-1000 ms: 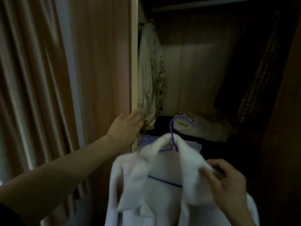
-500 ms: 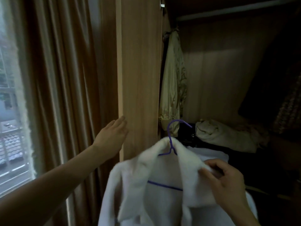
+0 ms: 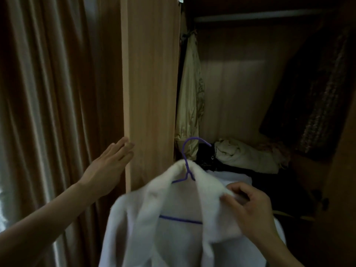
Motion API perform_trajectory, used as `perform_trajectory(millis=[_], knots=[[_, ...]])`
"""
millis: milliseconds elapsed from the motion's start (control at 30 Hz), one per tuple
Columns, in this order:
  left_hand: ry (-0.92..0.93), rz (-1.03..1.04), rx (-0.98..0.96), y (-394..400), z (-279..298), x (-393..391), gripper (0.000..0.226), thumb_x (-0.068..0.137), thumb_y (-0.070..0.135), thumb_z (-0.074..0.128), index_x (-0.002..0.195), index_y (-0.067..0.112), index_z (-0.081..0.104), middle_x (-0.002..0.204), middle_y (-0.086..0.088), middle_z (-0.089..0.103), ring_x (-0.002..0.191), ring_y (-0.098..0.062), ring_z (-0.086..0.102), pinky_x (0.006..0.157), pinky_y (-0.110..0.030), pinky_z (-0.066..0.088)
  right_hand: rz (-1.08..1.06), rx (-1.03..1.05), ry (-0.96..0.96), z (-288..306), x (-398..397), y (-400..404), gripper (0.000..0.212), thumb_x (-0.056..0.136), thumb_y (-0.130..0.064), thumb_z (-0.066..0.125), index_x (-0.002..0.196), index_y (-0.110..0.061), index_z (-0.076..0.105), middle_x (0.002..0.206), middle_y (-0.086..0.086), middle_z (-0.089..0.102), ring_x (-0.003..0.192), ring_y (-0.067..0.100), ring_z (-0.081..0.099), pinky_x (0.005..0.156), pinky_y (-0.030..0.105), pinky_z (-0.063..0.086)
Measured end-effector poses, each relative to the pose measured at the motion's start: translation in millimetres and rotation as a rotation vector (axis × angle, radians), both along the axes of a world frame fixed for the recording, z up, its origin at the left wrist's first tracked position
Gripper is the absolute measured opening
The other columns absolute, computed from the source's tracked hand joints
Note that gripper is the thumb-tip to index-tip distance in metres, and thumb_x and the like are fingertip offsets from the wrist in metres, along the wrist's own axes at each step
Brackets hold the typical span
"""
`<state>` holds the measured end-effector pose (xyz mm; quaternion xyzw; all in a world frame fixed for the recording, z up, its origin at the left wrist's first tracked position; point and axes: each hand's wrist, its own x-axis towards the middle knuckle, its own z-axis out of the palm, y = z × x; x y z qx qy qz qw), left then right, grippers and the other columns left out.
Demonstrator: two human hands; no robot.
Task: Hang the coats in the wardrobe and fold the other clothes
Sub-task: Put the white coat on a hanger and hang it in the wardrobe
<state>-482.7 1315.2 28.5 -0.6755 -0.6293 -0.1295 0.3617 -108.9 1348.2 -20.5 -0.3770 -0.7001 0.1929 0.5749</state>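
Observation:
A white fleece coat (image 3: 179,224) hangs on a purple wire hanger (image 3: 187,160) low in the middle of the view, in front of the open wardrobe. My right hand (image 3: 250,207) pinches the coat's right collar and shoulder. My left hand (image 3: 107,168) is flat and open, fingers together, against the outer edge of the wooden wardrobe door (image 3: 152,89), which stands swung out. The hanging rail (image 3: 256,16) runs across the top of the wardrobe.
A pale beige garment (image 3: 189,97) hangs at the rail's left end. Dark patterned clothes (image 3: 316,105) hang at the right. Crumpled cream cloth (image 3: 244,155) and dark items lie on the wardrobe floor. Brown curtains (image 3: 57,112) cover the left.
My left hand has pushed the wardrobe door outward to the left, widening the opening. The coat stays in my right hand, at about the same place.

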Motion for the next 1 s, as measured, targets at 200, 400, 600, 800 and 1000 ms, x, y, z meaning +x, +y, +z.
perform_trajectory(millis=[200, 400, 600, 800, 1000], knots=[[-0.022, -0.016, 0.015, 4, -3, 4, 0.060, 0.073, 0.007, 0.073, 0.131, 0.015, 0.063, 0.149, -0.005, 0.050, 0.145, -0.023, 0.034, 0.112, -0.046, 0.038, -0.088, 0.006, -0.049, 10, 6, -9, 0.023, 0.075, -0.013, 0.083, 0.078, -0.030, 0.068, 0.081, -0.022, 0.068, 0.080, 0.003, 0.064, 0.064, 0.015, 0.049], [-0.549, -0.332, -0.020, -12, -8, 35, 0.018, 0.097, 0.028, 0.055, 0.111, 0.033, 0.065, 0.109, 0.012, 0.069, 0.099, -0.001, 0.062, 0.086, -0.023, 0.052, -0.103, -0.023, -0.071, 21, 16, -24, 0.017, 0.076, -0.012, 0.082, 0.085, -0.023, 0.072, 0.083, -0.022, 0.068, 0.081, 0.002, 0.064, 0.066, 0.021, 0.051], [-0.721, -0.746, -0.199, -24, -33, 77, 0.051, 0.086, 0.062, 0.051, 0.135, 0.049, 0.046, 0.130, 0.030, 0.053, 0.121, 0.008, 0.050, 0.094, -0.018, 0.043, -0.171, 0.008, -0.139, 44, 38, -37, 0.032, 0.071, -0.059, 0.072, 0.089, -0.032, 0.071, 0.089, -0.020, 0.068, 0.083, 0.005, 0.065, 0.068, 0.033, 0.056], [-0.643, -0.854, 0.183, -5, -42, 118, 0.047, 0.089, 0.032, 0.058, 0.135, 0.025, 0.053, 0.118, 0.002, 0.061, 0.104, -0.001, 0.054, 0.093, -0.006, 0.038, -0.179, 0.110, -0.163, 64, 63, -51, 0.056, 0.064, -0.082, 0.060, 0.088, -0.033, 0.070, 0.089, -0.016, 0.070, 0.082, 0.007, 0.066, 0.065, 0.024, 0.057], [-0.665, -0.827, 0.310, 14, -26, 152, 0.035, 0.089, 0.017, 0.060, 0.124, 0.017, 0.065, 0.112, -0.003, 0.066, 0.102, -0.011, 0.058, 0.095, -0.012, 0.040, -0.095, 0.188, -0.214, 76, 96, -18, 0.024, 0.078, -0.009, 0.077, 0.093, -0.022, 0.063, 0.090, -0.011, 0.063, 0.082, 0.012, 0.062, 0.066, 0.021, 0.053]])
